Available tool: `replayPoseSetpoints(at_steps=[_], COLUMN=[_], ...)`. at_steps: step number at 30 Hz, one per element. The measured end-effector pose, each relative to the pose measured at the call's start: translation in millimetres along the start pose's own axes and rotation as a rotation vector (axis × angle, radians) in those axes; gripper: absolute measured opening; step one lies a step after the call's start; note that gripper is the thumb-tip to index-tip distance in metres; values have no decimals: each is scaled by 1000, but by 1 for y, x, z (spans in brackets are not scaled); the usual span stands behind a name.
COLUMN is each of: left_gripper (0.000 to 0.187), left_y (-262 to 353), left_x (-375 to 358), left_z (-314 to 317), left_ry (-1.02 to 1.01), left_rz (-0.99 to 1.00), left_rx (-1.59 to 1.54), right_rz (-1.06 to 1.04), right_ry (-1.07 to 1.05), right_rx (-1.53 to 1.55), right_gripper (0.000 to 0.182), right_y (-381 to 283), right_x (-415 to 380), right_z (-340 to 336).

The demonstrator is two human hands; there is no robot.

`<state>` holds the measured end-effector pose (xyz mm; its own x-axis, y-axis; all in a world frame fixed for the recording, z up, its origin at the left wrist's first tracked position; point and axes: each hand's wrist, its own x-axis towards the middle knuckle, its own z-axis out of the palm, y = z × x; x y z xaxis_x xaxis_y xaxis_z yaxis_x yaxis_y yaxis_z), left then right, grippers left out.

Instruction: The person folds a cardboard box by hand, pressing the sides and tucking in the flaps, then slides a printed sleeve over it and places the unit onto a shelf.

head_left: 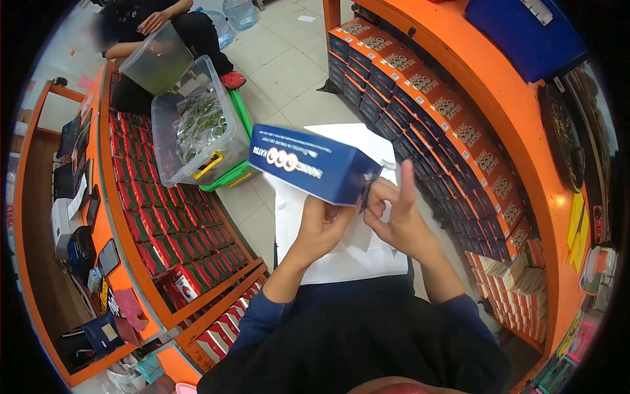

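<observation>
Mid-frame, the left hand (321, 230) grips a blue box (298, 161) — the half-curled right hand (403, 223), hold unclear, seemingly works its end (363, 186), needing steady support.

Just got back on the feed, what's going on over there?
A seated person is handling a blue KATSU box above a white sheet. The left hand holds its near edge; the right hand is at its right end, index finger raised, though its grip is hard to make out. Across the way, another person's hand is on a clear container by a clear bin of bagged green leaves.
</observation>
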<state>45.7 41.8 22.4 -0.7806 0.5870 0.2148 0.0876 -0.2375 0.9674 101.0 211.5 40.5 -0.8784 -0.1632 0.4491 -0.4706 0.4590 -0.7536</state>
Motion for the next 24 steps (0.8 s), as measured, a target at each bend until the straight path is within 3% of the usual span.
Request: replayPoseSetpoints(at_steps=[2,3,6,8,9,11,12,13,14,15,16,17,18,19,21,22,24], left_gripper=[40,40,39,34,34,37,39,39,38,37,33,33,29,26,22,22,20], left_y=[12,12,9,-9,-14,-21,-13,-5,3,6,6,8,10,12,10,17,34], left_x=[7,7,0,-10,-11,-12,-6,-5,-7,-10,-16,-17,-14,-12,-30,-42,-59], left_z=[13,12,7,0,-1,-3,-3,-2,-2,-5,-18,-29,-39,-48,-51,-47,-39], left_ry=[260,259,221,62,63,-80,-94,-89,-41,5,-83,-87,-228,-366,-499,-594,-793], left_rz=[-1,-3,-17,-13,-12,78,127,126,64,-3,-161,-168,-10,154,94,39,-26], left_rx=[-246,-246,-202,70,68,289,295,295,195,93,288,284,453,621,582,701,896], right_rz=[-78,-77,-31,127,127,336,333,189,51,61,142,219,302,304,332,332,449], right_ry=[-31,-29,-166,-118,-119,127,122,86,53,53,11,-30,224,226,636,646,782], right_rx=[-182,-182,-202,151,149,462,462,323,185,189,299,407,541,538,1052,1052,729], right_gripper=[122,122,122,123,123,124,124,126,128,128,128,128,106,106,80,80,57], right_y=[0,-1,-11,-13,-14,-15,-11,-6,-3,-4,-4,-4,0,7,24,29,37], right_x=[-1,1,7,8,7,5,3,-1,-5,-8,-13,-16,-21,-25,-32,-32,-30], right_z=[3,-1,-20,-25,-24,-16,-11,-5,-1,-5,-12,-16,-12,-15,-31,-36,-41])
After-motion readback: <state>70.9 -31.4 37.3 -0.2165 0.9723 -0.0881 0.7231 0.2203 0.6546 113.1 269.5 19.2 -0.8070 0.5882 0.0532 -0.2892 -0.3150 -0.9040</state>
